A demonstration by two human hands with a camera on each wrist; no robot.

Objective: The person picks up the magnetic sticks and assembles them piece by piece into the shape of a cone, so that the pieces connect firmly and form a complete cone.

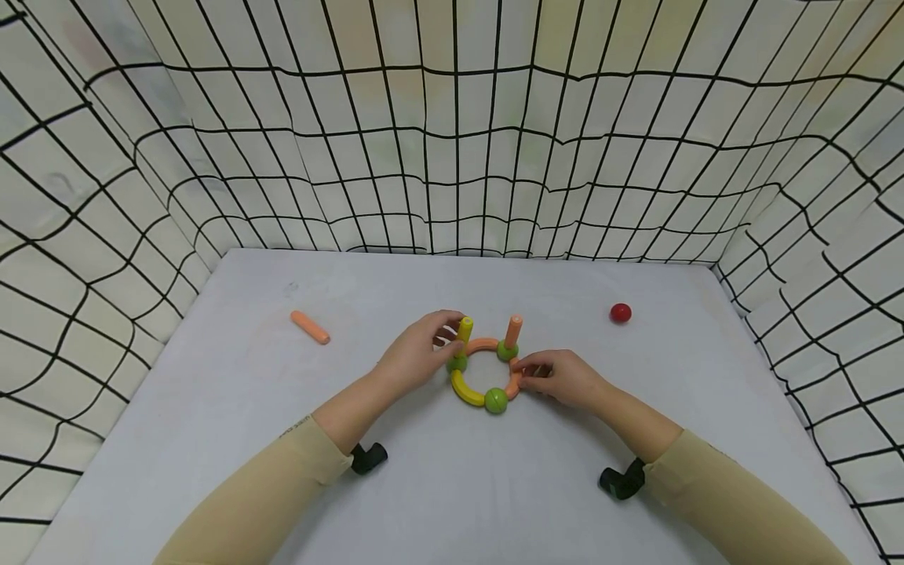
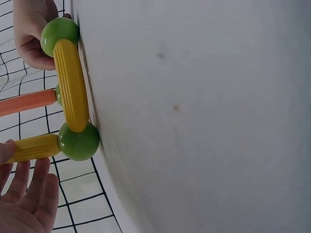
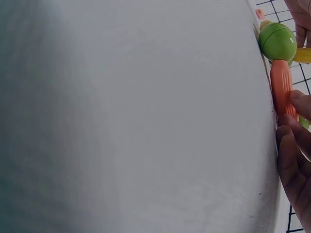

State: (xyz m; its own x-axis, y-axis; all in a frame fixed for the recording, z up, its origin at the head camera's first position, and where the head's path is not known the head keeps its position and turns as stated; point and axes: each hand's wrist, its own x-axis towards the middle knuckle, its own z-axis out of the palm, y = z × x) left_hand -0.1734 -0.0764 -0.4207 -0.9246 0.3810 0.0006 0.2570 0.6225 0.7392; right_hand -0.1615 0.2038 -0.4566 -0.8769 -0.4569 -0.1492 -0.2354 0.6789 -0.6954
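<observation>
A ring of curved rods joined by green balls lies on the table in the head view. Its near left side is a yellow curved rod (image 1: 466,391), with a green ball (image 1: 496,401) at the front. The far side is an orange curved rod (image 1: 483,344). My left hand (image 1: 418,353) pinches an upright yellow stick (image 1: 464,329) that stands on the left ball (image 2: 78,141). An upright orange stick (image 1: 514,331) stands on the far right ball (image 1: 507,351). My right hand (image 1: 565,378) pinches the right orange curved rod (image 3: 282,87) between thumb and fingers.
A loose orange stick (image 1: 310,327) lies at the left of the white table (image 1: 466,502). A red ball (image 1: 621,313) sits at the far right. Black netting (image 1: 452,133) over white sheeting rises around the back and sides.
</observation>
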